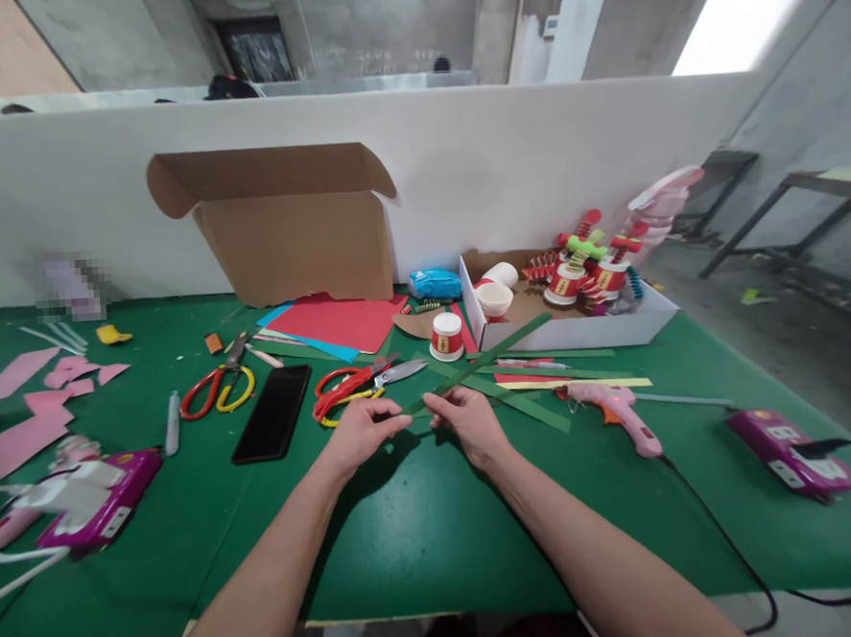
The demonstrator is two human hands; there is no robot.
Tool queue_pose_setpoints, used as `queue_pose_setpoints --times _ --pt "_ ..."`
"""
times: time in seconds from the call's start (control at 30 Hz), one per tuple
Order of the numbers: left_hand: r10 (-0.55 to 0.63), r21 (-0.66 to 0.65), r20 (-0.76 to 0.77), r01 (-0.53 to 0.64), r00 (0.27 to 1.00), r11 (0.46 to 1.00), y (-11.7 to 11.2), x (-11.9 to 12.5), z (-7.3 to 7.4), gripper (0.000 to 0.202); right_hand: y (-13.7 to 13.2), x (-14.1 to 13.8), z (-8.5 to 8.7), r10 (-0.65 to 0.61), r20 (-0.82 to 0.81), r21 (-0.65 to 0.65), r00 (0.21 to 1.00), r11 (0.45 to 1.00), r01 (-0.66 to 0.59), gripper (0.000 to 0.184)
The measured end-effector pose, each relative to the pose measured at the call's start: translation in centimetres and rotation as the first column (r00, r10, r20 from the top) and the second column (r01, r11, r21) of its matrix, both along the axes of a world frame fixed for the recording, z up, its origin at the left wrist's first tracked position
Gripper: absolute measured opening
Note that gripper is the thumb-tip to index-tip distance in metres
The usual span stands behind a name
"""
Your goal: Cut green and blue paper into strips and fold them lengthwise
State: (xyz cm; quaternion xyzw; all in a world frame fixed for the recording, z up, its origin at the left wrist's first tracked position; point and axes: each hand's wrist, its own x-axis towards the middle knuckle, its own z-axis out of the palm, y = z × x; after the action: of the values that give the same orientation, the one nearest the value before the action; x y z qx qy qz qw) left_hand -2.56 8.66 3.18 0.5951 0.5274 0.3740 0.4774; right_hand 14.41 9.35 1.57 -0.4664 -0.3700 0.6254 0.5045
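Both hands meet over the green table [423, 520], pinching one end of a long green paper strip [496, 351]. My left hand [364, 431] grips it with thumb and fingers closed, and my right hand [467, 420] pinches it just beside. The strip runs up and to the right towards a white cardboard tray [567, 331]. More green, red and yellow strips [573, 381] lie flat under it. Red-and-yellow scissors [350, 388] rest just beyond my left hand.
A black phone [273, 413], a second pair of scissors [217, 387], a pink glue gun [619, 410] with its cord, purple power strips [794, 448] [98, 507], pink paper scraps [31, 410], coloured sheets [339, 324], a small paper cup [446, 337] and an open cardboard box [296, 221] surround the hands.
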Motion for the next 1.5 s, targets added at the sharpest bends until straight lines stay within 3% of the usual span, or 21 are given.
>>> queue_pose_setpoints --times 0.2,0.33,0.43,0.5,0.53,0.57,0.6,0.63,0.67,0.7,0.73,0.8,0.87,0.93,1.0,1.1,1.23,1.5 --pt "-0.035 -0.040 0.008 0.035 0.999 0.999 0.2 -0.6 0.0 0.027 0.8 1.4 0.9 -0.046 -0.053 0.004 0.998 0.999 0.047 0.042" --pt "-0.118 -0.072 0.036 0.121 0.992 0.990 -0.1 -1.1 0.8 0.024 0.7 2.5 1.7 -0.095 -0.037 -0.018 0.995 0.995 0.094 0.045" --pt "-0.216 -0.129 0.030 0.218 0.976 0.967 -0.9 -1.7 1.8 0.028 0.1 4.9 2.3 -0.133 0.047 -0.023 0.990 0.991 0.134 0.047" --pt "-0.282 -0.140 -0.028 0.276 0.959 0.951 -1.6 -2.1 2.2 0.030 -0.6 7.3 2.6 -0.238 0.168 0.035 0.956 0.971 0.236 0.048" --pt "-0.324 -0.132 -0.075 0.312 0.943 0.941 -2.0 -2.3 2.3 0.030 -1.0 8.5 2.8 -0.353 0.229 0.126 0.907 0.935 0.332 0.048" --pt "-0.369 -0.115 -0.138 0.355 0.919 0.928 -2.4 -2.5 2.2 0.030 -1.5 9.6 3.0 -0.502 0.271 0.255 0.821 0.860 0.441 0.047" --pt "-0.406 -0.091 -0.220 0.396 0.887 0.914 -2.7 -2.6 2.0 0.031 -2.1 10.6 3.2 -0.662 0.295 0.408 0.689 0.740 0.536 0.045" --pt "-0.425 -0.063 -0.323 0.428 0.846 0.901 -3.1 -2.7 1.7 0.031 -2.8 11.2 3.5 -0.753 0.324 0.533 0.573 0.645 0.547 0.042" --pt "-0.418 -0.035 -0.437 0.449 0.796 0.893 -3.5 -2.7 1.4 0.031 -3.4 11.4 3.7 -0.793 0.367 0.630 0.486 0.596 0.498 0.037" --pt "-0.387 -0.008 -0.549 0.458 0.741 0.889 -3.8 -2.7 1.1 0.030 -4.0 11.3 3.9 -0.789 0.424 0.698 0.444 0.597 0.396 0.031" --pt "-0.341 0.014 -0.648 0.458 0.681 0.889 -4.1 -2.7 0.8 0.028 -4.6 10.9 4.0 -0.730 0.501 0.723 0.465 0.648 0.238 0.025" --pt "-0.245 0.045 -0.779 0.442 0.577 0.896 -4.7 -2.5 0.6 0.022 -5.5 9.5 3.8 -0.467 0.680 0.645 0.565 0.748 -0.158 0.016" --pt "-0.153 0.092 -0.834 0.407 0.530 0.909 -5.2 -2.3 0.8 0.015 -5.9 7.9 3.1 -0.200 0.792 0.513 0.576 0.729 -0.453 0.010" --pt "-0.060 0.168 -0.843 0.369 0.534 0.914 -5.7 -1.8 1.4 0.021 -5.9 6.7 2.0 -0.071 0.853 0.411 0.517 0.702 -0.581 0.016" --pt "-0.017 0.238 -0.819 0.365 0.574 0.900 -6.0 -1.1 1.9 0.032 -5.6 6.2 1.0 -0.034 0.887 0.347 0.461 0.707 -0.616 0.020" --pt "-0.074 0.261 -0.769 0.416 0.635 0.871 -6.2 0.3 2.1 0.030 -5.2 6.3 0.1 -0.021 0.891 0.328 0.453 0.720 -0.612 0.016" --pt "-0.107 0.248 -0.749 0.426 0.654 0.870 -5.8 1.9 1.1 0.020 -5.1 6.5 -0.3 -0.030 0.878 0.342 0.477 0.738 -0.582 0.014" --pt "-0.073 0.292 -0.743 0.421 0.666 0.859 -5.9 2.3 -0.7 0.020 -5.3 6.6 -0.3 -0.012 0.916 0.265 0.401 0.770 -0.581 0.009"
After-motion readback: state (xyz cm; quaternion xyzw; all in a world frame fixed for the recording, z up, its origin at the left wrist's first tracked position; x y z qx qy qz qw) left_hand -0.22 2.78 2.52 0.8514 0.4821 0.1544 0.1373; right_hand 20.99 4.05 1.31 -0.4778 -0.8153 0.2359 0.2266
